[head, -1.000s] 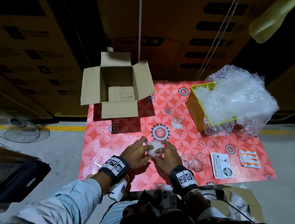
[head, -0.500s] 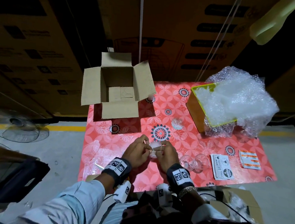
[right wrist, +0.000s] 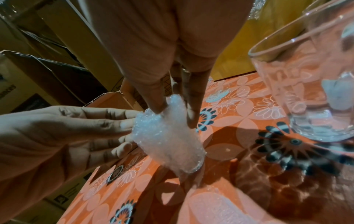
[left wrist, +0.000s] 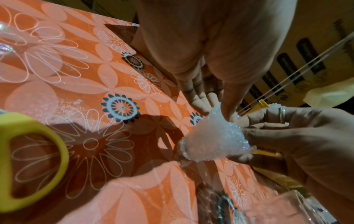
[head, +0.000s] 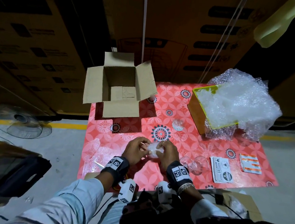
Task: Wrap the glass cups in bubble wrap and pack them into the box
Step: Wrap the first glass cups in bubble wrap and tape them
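A glass cup wrapped in bubble wrap [head: 153, 150] is held just above the red flowered tablecloth [head: 179, 103], near the front edge. My left hand [head: 136, 150] grips it from the left, thumb on the loose top of the wrap [left wrist: 214, 136]. From the right, my right hand [head: 168, 154] pinches the wrap's top edge [right wrist: 168, 141] between thumb and finger. The cup's bare glass end shows below the wrap. The open cardboard box [head: 120, 86] stands at the far left corner. Two bare glass cups [head: 197, 164] stand beside my right wrist, and another cup [head: 177, 124] sits mid-table.
A yellow bin [head: 196, 108] heaped with bubble wrap [head: 235, 104] fills the far right. Sticker sheets [head: 221, 169] lie at the right front. A scrap of wrap [head: 96, 146] and yellow-handled scissors [left wrist: 28, 159] lie to my left. A fan [head: 18, 123] stands on the floor.
Both hands stay at the same spot on the wrapped cup. Their fingers have shifted a little round the wrap's top.
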Motion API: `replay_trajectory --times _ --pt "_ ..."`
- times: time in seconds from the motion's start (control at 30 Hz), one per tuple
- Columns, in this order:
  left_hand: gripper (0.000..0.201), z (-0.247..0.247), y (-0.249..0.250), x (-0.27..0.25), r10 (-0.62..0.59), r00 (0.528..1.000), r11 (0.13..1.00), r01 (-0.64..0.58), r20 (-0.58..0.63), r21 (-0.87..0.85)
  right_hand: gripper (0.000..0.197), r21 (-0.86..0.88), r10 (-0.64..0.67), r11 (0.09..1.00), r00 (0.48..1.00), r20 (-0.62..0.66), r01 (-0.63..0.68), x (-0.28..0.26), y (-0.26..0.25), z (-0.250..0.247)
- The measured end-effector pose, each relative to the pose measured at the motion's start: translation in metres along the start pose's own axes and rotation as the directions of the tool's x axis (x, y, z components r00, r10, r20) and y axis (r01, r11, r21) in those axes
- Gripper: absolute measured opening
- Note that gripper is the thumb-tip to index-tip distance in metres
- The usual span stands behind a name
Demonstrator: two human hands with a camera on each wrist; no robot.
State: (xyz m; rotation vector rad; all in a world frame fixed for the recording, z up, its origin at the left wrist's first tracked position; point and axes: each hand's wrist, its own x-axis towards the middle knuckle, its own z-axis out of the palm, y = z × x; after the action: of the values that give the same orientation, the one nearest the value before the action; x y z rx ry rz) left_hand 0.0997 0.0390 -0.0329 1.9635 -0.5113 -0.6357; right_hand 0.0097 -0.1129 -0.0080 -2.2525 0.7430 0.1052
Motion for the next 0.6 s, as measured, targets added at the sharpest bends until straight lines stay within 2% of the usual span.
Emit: replay_trajectory --times 0.13,0.23,0.37,0.47,0.53,0.6 --pt "0.031 0.003 0.005 -0.005 -0.004 0.997 1.000 0.005 -0.078 0.012 0.014 0.015 0.034 0.999 0.999 0.034 -0.035 0.008 -0.004 -0.002" --pt "0.025 0.005 0.006 -0.010 0.065 0.993 0.993 -0.054 -0.103 0.101 0.016 0.011 0.013 1.000 0.995 0.094 -0.014 0.011 -0.005 -0.008" --pt "0.014 0.009 0.008 -0.016 0.185 0.983 0.916 -0.170 -0.007 0.363 0.024 0.038 -0.055 0.998 0.983 0.175 0.049 0.015 0.006 -0.020" --pt "0.023 0.016 0.011 -0.020 0.148 0.987 0.850 -0.163 0.070 0.501 0.022 0.037 -0.092 0.996 0.966 0.240 0.086 0.016 0.019 -0.023" --pt "0.031 0.020 0.016 -0.020 0.099 0.993 0.808 -0.121 0.070 0.576 0.029 -0.046 -0.124 0.989 0.946 0.301 0.144 0.016 0.022 -0.023" --pt "0.033 0.024 0.022 -0.021 0.047 0.997 0.775 -0.072 0.057 0.628 0.028 -0.088 -0.154 0.977 0.925 0.347 0.195 0.015 0.019 -0.026"
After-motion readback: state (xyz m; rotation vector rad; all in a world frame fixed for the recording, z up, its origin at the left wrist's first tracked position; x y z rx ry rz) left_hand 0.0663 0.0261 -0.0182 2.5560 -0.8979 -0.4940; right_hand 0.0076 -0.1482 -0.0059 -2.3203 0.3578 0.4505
